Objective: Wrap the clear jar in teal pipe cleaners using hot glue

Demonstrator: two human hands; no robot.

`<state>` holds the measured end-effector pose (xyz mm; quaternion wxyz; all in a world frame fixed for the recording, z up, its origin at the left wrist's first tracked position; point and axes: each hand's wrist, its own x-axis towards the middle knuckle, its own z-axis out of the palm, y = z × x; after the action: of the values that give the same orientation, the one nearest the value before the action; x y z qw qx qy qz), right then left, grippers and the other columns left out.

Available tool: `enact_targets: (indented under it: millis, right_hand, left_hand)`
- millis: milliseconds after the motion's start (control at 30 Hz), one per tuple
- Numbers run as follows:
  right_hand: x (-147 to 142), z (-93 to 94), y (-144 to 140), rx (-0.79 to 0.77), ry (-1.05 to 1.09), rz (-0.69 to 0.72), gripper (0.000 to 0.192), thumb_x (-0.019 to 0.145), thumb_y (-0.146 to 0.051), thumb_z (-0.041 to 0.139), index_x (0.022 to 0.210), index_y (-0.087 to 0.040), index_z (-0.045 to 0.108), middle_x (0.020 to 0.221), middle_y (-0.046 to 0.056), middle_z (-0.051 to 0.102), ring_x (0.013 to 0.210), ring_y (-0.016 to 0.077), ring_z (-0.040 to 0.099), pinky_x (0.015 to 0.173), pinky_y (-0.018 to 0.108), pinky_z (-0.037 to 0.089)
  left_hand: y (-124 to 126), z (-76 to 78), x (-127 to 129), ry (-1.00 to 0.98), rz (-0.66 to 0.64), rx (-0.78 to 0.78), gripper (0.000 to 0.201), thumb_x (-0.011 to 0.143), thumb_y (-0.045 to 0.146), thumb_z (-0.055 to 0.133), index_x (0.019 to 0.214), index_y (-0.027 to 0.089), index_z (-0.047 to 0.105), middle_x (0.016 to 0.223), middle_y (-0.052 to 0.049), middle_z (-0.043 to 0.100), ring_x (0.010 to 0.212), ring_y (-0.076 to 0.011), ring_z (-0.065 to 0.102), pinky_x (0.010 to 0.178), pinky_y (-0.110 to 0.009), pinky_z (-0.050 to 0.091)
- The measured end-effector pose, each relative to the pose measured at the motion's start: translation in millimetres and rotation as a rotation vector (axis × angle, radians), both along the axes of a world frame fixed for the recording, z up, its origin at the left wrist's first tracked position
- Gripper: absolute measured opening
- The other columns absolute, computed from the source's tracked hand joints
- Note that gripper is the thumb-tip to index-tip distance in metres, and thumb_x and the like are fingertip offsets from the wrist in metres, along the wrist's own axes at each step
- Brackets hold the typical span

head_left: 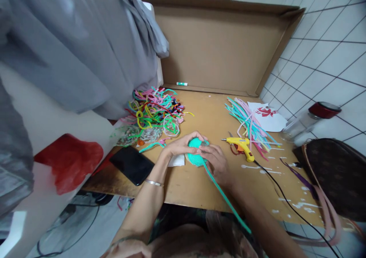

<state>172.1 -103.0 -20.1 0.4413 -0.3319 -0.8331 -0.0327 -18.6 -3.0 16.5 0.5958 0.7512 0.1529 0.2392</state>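
a small rounded ball wound from fuzzy teal pipe cleaner (195, 151) is held just above the brown cardboard-covered table (206, 117), near its front edge, over a scrap of white paper (177, 161). the left hand (183, 145) is curled over the ball's top and left side, fingers closed on it; the right hand (215, 161) is cupped against its right side, and it cannot be told whether its fingers pinch the loose teal strand (225, 199) that trails down toward the body. the ball is judged light, soft-surfaced yet springy — wire inside the fuzz keeps a bend, so it is best gripped around its middle, the strand taken close to the ball. a yellow hot-glue gun (241, 145) lies just right, a black phone (132, 164) left.
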Motion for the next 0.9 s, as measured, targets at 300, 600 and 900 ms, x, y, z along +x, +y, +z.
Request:
enact_targets:
  millis: [300, 600, 900]
  right_hand:
    - [9, 29.9, 12, 0.017, 0.286, -0.456, 0.039, 0.081, -0.006, 0.04, 0.098, -0.027, 0.069, 0.124, 0.006, 0.059, 0.114, 0.0244, 0.056, 0.095, 0.049, 0.047]
    - [-8, 14.5, 23, -0.144, 0.172, -0.452, 0.044, 0.077, -0.004, 0.042, 0.1, -0.027, 0.072, 0.13, 0.006, 0.055, 0.123, 0.026, 0.048, 0.104, 0.051, 0.039]
    - [-9, 9.6, 24, -0.145, 0.191, -0.389, 0.044, 0.078, -0.003, 0.039, 0.101, -0.025, 0.07, 0.126, 0.007, 0.057, 0.119, 0.0238, 0.051, 0.1, 0.048, 0.043]
  left_hand:
    - [-1, 1.3, 1, 0.03, 0.044, -0.003, 0.043, 0.074, 0.037, 0.075, 0.105, 0.019, 0.053, 0.129, -0.011, 0.058, 0.118, -0.0245, 0.055, 0.1, -0.038, 0.041]
    - [-4, 7.0, 0, 0.148, 0.105, 0.056, 0.042, 0.072, 0.036, 0.072, 0.105, 0.02, 0.051, 0.105, -0.002, 0.057, 0.095, -0.0184, 0.054, 0.084, -0.03, 0.044]
    - [-6, 9.4, 2, 0.094, 0.112, 0.001, 0.049, 0.069, 0.036, 0.075, 0.106, 0.02, 0.048, 0.11, -0.004, 0.054, 0.101, -0.0203, 0.052, 0.09, -0.032, 0.042]
